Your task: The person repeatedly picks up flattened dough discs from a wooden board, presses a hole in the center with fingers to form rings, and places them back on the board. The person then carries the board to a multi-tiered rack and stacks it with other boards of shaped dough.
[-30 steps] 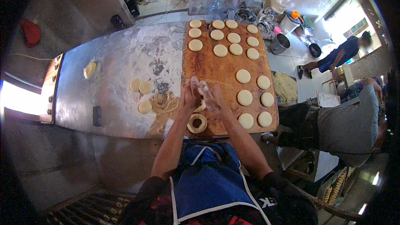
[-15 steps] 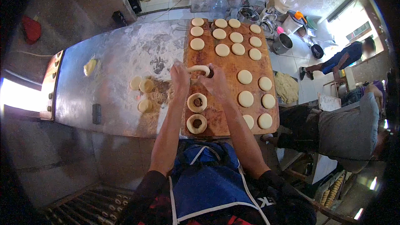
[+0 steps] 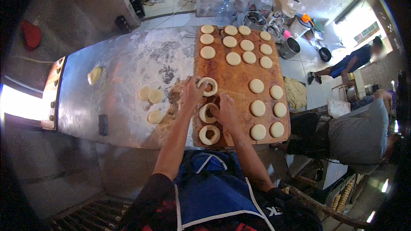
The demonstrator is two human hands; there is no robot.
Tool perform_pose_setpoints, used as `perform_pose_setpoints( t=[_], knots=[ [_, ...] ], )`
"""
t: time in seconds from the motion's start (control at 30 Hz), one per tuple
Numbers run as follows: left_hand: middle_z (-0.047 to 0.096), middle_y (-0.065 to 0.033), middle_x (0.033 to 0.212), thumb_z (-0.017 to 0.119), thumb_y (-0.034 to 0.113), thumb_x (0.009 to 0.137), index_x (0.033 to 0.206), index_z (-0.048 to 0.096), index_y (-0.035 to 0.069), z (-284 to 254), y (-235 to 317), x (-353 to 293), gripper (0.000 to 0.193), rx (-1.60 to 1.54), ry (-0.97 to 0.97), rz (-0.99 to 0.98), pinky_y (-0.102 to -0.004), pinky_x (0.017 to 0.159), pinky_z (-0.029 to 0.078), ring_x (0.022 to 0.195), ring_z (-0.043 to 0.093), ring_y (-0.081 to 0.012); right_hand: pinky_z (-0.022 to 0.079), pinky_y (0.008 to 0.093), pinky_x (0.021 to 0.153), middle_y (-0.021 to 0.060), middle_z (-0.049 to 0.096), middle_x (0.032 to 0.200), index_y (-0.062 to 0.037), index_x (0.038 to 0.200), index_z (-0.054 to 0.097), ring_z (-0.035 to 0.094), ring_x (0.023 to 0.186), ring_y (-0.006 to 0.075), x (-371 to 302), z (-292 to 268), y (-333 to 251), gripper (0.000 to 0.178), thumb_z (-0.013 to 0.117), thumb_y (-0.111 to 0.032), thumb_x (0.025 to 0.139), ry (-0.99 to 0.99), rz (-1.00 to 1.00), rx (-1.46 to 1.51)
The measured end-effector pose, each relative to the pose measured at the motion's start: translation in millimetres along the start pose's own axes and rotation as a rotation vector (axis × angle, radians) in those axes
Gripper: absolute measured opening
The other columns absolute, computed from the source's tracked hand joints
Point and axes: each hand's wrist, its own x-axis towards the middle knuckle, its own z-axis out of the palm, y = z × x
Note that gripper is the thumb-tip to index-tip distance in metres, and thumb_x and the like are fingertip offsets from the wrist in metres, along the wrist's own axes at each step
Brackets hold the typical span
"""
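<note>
While both hands (image 3: 192, 92) curl loosely (grip unclear), one dough ring (image 3: 215, 88) touches the left, another ring (image 3: 202, 114) the right.

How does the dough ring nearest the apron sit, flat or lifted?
Flat: the dough ring shows its full round outline on the brown board; left hand and right hand are at other rings.

The board (image 3: 233, 70) lies on the right part of the worktop (image 3: 81, 107). Along its left edge, three dough rings (image 3: 202, 134) form one column; the left hand (image 3: 192, 92) is at the farthest, the right hand (image 3: 225, 110) at the middle one. To their right stand two columns of dough discs (image 3: 257, 108), with more discs behind. Left of the board lie three dough pieces (image 3: 154, 116), and further left one lump (image 3: 94, 76), behind a small box (image 3: 103, 125).
</note>
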Motion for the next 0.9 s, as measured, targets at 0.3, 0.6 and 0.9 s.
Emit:
perform_pose_setpoints(
  t=[0.3,0.6,0.9],
  knots=[
    [0.058,-0.0190,0.116,0.065,0.013,0.079,0.118,0.058,0.010,-124.2,-116.0,-30.5,0.040,0.653,0.104,0.052,-0.0575,0.103,0.031,0.115,0.050,-0.0397,0.045,0.0470,0.083,0.0187,0.057,0.101,-0.0008,0.124,0.049,0.055,0.096,0.0378,2.5,-16.3,-69.9,0.049,0.068,-0.020,0.083,0.034,-0.045,0.320],
    [0.067,-0.0132,0.100,0.072,0.019,0.086,0.116,0.063,0.000,-177.2,-88.5,-26.5,0.037,-0.356,-0.310,-0.234,-0.0352,0.084,0.048,0.097,0.060,-0.0196,0.055,0.0348,0.075,0.0152,0.067,0.108,0.0004,0.125,0.055,0.069,0.089,0.0238,56.0,73.0,-136.5,0.047,0.072,-0.019,0.086,-0.204,0.063,0.731],
    [0.067,-0.0110,0.098,0.067,0.008,0.089,0.115,0.065,-0.003,-193.1,-84.1,-45.2,0.028,-0.458,-0.327,-0.131,-0.0311,0.077,0.052,0.086,0.063,-0.0162,0.057,0.0318,0.075,0.0130,0.070,0.094,0.0025,0.114,0.058,0.069,0.086,0.0188,67.6,82.5,-166.5,0.039,0.072,0.002,0.077,-0.108,0.129,0.960]
  ],
)
